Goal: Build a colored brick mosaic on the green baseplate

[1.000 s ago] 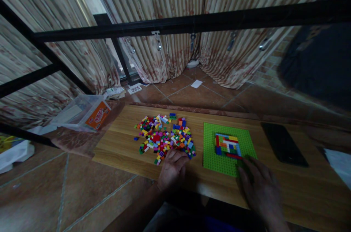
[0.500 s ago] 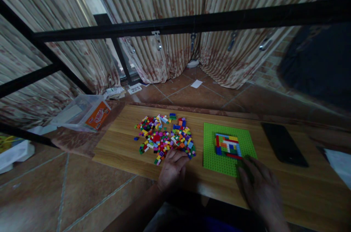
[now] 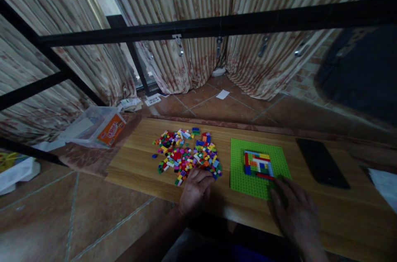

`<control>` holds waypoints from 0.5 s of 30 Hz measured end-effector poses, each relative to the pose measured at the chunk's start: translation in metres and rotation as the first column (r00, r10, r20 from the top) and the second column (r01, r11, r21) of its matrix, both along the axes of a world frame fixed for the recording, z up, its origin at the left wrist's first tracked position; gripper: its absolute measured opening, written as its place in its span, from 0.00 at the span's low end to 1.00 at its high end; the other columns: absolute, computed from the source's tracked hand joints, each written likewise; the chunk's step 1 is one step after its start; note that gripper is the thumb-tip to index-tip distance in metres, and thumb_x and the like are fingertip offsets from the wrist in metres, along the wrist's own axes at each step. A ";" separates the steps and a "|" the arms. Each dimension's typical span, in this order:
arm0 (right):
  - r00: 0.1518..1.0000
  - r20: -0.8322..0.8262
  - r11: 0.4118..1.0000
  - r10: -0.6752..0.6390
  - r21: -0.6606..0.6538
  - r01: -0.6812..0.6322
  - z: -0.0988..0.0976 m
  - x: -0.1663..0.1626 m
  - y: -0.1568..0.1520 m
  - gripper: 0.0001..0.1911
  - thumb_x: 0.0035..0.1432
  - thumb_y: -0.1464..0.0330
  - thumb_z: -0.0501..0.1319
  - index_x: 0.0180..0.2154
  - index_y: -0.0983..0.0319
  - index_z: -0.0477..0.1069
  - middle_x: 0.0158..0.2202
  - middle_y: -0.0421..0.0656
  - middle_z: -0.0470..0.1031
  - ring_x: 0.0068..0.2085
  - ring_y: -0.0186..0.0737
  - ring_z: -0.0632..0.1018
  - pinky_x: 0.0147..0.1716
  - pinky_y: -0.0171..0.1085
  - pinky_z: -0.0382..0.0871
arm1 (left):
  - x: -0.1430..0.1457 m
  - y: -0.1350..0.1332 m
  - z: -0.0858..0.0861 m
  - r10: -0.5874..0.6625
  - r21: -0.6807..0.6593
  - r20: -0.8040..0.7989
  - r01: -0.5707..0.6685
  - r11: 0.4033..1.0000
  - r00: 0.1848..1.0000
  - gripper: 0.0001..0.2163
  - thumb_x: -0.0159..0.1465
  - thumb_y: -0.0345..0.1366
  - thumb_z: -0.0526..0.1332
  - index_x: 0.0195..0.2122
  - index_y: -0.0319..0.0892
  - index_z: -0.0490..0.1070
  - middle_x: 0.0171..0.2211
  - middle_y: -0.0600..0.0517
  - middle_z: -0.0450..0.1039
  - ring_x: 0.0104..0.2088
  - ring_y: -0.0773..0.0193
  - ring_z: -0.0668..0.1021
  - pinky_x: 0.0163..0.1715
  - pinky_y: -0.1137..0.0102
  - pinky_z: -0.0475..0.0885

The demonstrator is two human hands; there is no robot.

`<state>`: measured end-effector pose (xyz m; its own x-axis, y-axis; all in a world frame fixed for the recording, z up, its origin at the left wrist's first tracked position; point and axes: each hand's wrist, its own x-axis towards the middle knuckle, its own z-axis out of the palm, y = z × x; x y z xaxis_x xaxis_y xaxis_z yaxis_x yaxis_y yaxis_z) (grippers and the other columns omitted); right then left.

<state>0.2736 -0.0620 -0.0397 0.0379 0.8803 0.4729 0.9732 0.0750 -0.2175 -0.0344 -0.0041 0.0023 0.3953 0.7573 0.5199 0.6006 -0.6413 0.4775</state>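
Loose coloured toy building bricks [image 3: 182, 154] lie heaped on a wooden table. At the heap's near edge is my left hand [image 3: 196, 191], its fingers curled down among the bricks; what they hold, if anything, is hidden. A green baseplate [image 3: 240, 183] to the right carries a low, roughly square build [image 3: 259, 163] of red, blue, yellow, white and other bricks. Along the build's near side runs a long red brick [image 3: 264, 176]. My right hand [image 3: 294, 208] has its thumb and fingertips closed at that brick's right end, over the baseplate's near right corner.
A black phone-like slab [image 3: 322, 163] lies right of the baseplate on the wooden table [image 3: 133, 158]. On the floor beyond the table's left end stands a clear plastic box [image 3: 89, 129] with an orange label. Black metal bars [image 3: 198, 26] and curtains rise behind.
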 end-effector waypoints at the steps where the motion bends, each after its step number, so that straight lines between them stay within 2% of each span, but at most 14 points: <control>1: 1.000 -0.004 1.000 -0.003 -0.001 0.003 -0.001 0.000 0.000 0.21 0.63 0.57 0.53 0.51 0.62 0.70 0.52 0.55 0.72 0.54 0.57 0.71 0.50 0.55 0.66 | 0.000 0.000 0.000 0.000 0.000 0.000 0.000 1.000 1.000 0.13 0.60 0.22 0.56 0.40 0.43 0.75 0.39 0.50 0.78 0.41 0.59 0.75 0.44 0.61 0.72; 15: 1.000 0.000 1.000 -0.024 -0.004 0.024 -0.007 0.004 0.000 0.23 0.63 0.56 0.53 0.51 0.63 0.70 0.53 0.55 0.71 0.53 0.57 0.71 0.50 0.55 0.66 | 0.001 0.000 0.004 -0.008 0.004 -0.006 0.008 1.000 1.000 0.13 0.61 0.22 0.56 0.41 0.43 0.75 0.40 0.49 0.78 0.42 0.59 0.75 0.44 0.61 0.73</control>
<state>0.2779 -0.0620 -0.0462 0.0588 0.8809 0.4697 0.9747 0.0509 -0.2176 -0.0332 -0.0043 0.0060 0.4042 0.7521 0.5205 0.5985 -0.6478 0.4713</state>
